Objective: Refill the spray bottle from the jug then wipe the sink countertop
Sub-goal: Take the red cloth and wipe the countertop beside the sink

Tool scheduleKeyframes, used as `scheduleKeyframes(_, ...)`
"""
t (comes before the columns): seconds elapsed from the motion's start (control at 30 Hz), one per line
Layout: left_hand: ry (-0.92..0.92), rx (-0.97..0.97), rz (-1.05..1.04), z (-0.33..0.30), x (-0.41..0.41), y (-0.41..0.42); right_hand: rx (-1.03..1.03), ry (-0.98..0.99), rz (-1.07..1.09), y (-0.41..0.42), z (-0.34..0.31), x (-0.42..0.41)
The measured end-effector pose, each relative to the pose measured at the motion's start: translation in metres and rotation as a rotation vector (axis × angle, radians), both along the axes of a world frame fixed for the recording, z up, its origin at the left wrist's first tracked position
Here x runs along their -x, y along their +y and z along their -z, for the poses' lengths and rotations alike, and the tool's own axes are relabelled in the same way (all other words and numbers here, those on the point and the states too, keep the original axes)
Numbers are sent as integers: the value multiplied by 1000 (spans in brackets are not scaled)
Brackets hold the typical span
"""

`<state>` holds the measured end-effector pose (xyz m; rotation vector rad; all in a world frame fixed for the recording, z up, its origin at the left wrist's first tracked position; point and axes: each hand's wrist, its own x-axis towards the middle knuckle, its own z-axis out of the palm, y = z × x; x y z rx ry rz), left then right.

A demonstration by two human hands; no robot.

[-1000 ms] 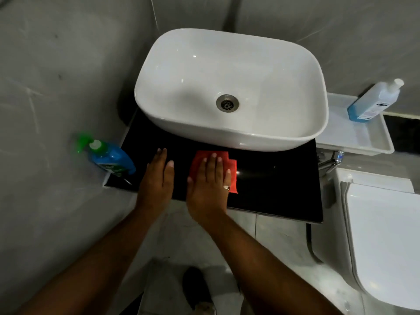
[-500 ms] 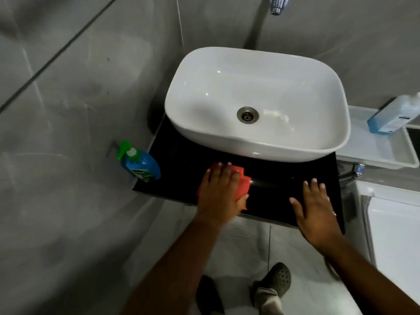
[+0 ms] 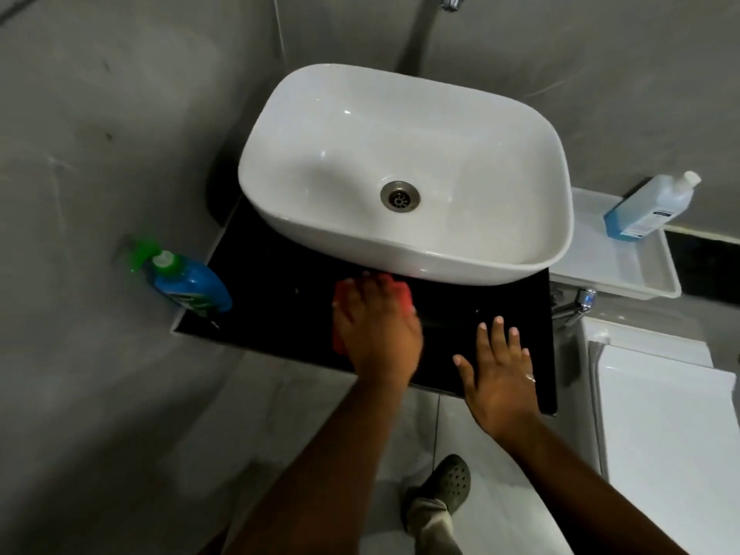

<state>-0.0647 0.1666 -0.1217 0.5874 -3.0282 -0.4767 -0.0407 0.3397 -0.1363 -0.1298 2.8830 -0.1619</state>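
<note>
At frame centre the left hand presses a red cloth flat on the black bench, while the right hand rests open beside it.

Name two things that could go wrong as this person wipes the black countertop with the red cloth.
The spray bottle stands at the countertop's far left edge; if the left hand, pressing the red cloth, sweeps that way, it could knock it off. The right hand rests flat near the front edge; on a wet surface it might slip.
</note>
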Motion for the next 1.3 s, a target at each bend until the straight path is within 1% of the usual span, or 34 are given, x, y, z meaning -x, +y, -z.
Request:
scheduleKeyframes(0.03, 14, 41, 222, 3, -14, 3, 1, 8, 0, 1, 0, -1)
scheduleKeyframes(0.1, 39, 98, 592, 10, -33, -25, 1, 12, -14, 1, 0, -2)
scheduleKeyframes(0.13, 56, 137, 707, 12, -38, -49, -2, 12, -18, 1, 1, -2)
scheduleKeyframes(0.17, 73, 174, 753, 15, -41, -73, -8, 9, -22, 2, 1, -2)
scheduleKeyframes(0.23, 88, 220, 690, 16, -43, -118, -17, -2, -23, 1, 0, -1)
scheduleKeyframes(0.33, 35, 187, 433, 15, -40, -145, -11, 11, -11, -1, -2, -3)
scheduleKeyframes(0.37, 18, 173, 306, 15, -36, -140, -9, 11, -11, -1, -3, -3)
scheduleKeyframes(0.47, 45, 89, -172, 13, -16, -108, -3, 6, 9, -3, -5, -4)
scheduleKeyframes(0.5, 43, 34, -294, 11, -9, -96, 1, 6, 12, -5, -5, -4)
scheduleKeyframes(0.53, 36, -11, -364, 9, -3, -85, 8, 1, 19, -6, -5, -3)
scheduleKeyframes(0.57, 27, -29, -373, 9, 1, -73, 20, -6, 26, -7, -4, -3)
scheduleKeyframes(0.6, 21, -21, -330, 9, 2, -58, 33, -9, 29, -6, -4, -2)
scheduleKeyframes(0.7, -31, -19, -57, 7, -8, 0, 76, 6, 3, -1, -7, -3)
scheduleKeyframes(0.77, -38, -29, 73, 6, -16, 26, 196, 25, 16, 3, -14, -3)
scheduleKeyframes(0.87, -15, -54, 128, -1, -18, 16, 457, 68, 136, -5, -27, -1)
scheduleKeyframes(0.93, 42, -93, 122, -4, -25, -10, 534, 129, 109, -29, -36, 1)
scheduleKeyframes(1.0, 22, -74, 102, -5, -36, -42, 481, 202, -72, -67, -38, 5)
scheduleKeyframes(1.07, -28, -10, 137, -2, -48, -72, 335, 230, -264, -109, -31, 6)
scheduleKeyframes(1.1, -38, 18, 163, -1, -53, -84, 270, 170, -282, -125, -27, 4)
scheduleKeyframes(1.17, -44, 48, 190, 1, -60, -97, 158, 98, -236, -139, -13, 2)
scheduleKeyframes(1.23, -47, 47, 197, 3, -62, -101, 96, 115, -273, -129, -4, -1)
scheduleKeyframes(1.3, -40, 44, 231, 5, -61, -97, 44, 152, -338, -96, 0, -5)
